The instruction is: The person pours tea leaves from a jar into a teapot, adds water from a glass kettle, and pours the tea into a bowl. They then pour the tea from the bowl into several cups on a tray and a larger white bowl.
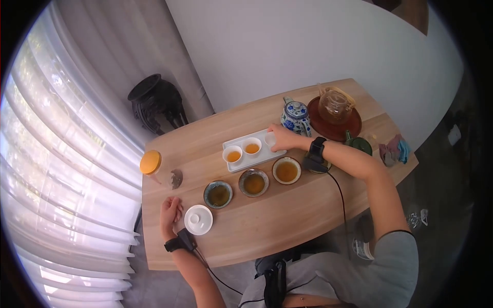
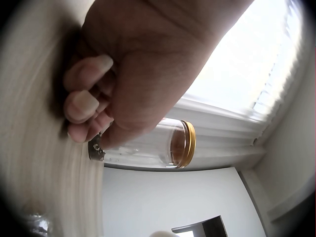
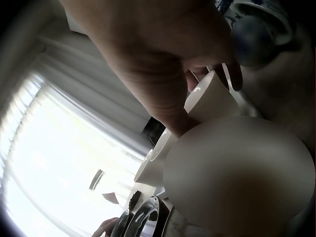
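My right hand [image 1: 287,138] reaches over the right end of the white tray [image 1: 259,161], thumb and fingers round a small white cup [image 1: 270,138]. In the right wrist view the right hand [image 3: 163,64] has that white cup [image 3: 212,101] between thumb and fingers. Two more white cups with amber tea, one of them the middle cup [image 1: 251,146], stand on the tray. My left hand [image 1: 170,215] rests on the table beside a white lidded bowl [image 1: 198,219]. Loosely curled and holding nothing, the left hand [image 2: 143,64] appears close up in the left wrist view.
Three tea bowls, including a blue-rimmed one [image 1: 218,194], line the tray's near side. Behind stand a blue-and-white teapot [image 1: 296,117] and a glass teapot [image 1: 335,107] on a round brown tray [image 1: 346,134]. A yellow-lidded jar [image 1: 151,162] is at the left; a green pot [image 1: 360,146] sits at the right.
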### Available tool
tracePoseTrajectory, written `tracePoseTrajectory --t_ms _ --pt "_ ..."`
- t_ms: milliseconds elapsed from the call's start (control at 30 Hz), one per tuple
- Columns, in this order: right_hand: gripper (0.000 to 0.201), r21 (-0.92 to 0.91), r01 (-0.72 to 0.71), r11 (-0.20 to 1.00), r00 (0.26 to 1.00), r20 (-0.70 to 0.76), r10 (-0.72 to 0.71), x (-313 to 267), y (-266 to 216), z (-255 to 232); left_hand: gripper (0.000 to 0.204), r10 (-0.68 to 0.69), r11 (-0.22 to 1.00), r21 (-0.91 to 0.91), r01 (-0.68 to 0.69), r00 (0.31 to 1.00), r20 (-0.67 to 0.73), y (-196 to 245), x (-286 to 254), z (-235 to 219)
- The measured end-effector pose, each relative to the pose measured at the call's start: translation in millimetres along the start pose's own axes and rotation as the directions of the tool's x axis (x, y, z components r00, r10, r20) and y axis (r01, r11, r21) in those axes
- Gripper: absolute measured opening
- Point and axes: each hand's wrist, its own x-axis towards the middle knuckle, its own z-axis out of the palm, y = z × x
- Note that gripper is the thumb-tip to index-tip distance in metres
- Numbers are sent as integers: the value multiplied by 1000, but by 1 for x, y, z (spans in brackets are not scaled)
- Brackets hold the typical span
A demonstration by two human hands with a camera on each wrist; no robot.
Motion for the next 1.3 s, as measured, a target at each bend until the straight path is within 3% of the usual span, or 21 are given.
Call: tracePoseTrajectory --t_ms 167,367,433,467,533,633,767,833,1067,1167,1233,1300 --pt "64 -74 -10 997 1000 5 11 -2 -7 2 20 -3 1000 25 4 1000 -13 2 -1 0" --pt "81 -228 -163 960 972 130 196 -9 -33 -12 19 -11 1000 24 11 1000 -6 3 0 1" --pt "92 -248 -40 968 997 47 53 -4 -38 -12 19 -15 1000 26 16 1000 -10 4 -1 2" --pt "92 -246 -39 968 997 48 52 -1 -40 -11 19 -11 999 32 11 1000 -11 5 -1 2" --pt "96 -335 123 934 992 62 -109 6 -47 -7 19 -7 999 42 7 1000 -13 4 -2 2" --pt "94 -399 150 905 981 171 -88 10 -65 -2 19 -11 1000 27 11 1000 -18 3 0 1" --pt "85 -396 140 907 988 121 -99 20 -53 19 19 -15 1000 26 16 1000 -13 -1 1 -1" --pt "73 -322 111 940 994 50 -100 25 -49 22 20 -10 999 32 10 1000 -8 -1 2 -1" --pt "70 -252 7 968 1000 4 -6 25 -61 -11 20 -20 997 69 20 1000 -8 1 1 0" --pt "69 -109 -8 994 999 -35 4 23 -62 -50 20 -17 999 49 18 1000 -6 0 1 1" --pt "66 214 -69 974 995 -54 82 12 -61 -80 19 -8 999 36 9 1000 -10 0 1 0" --pt "64 272 -110 956 983 -114 146 -2 -56 -113 19 -8 1000 20 8 1000 17 0 1 0"
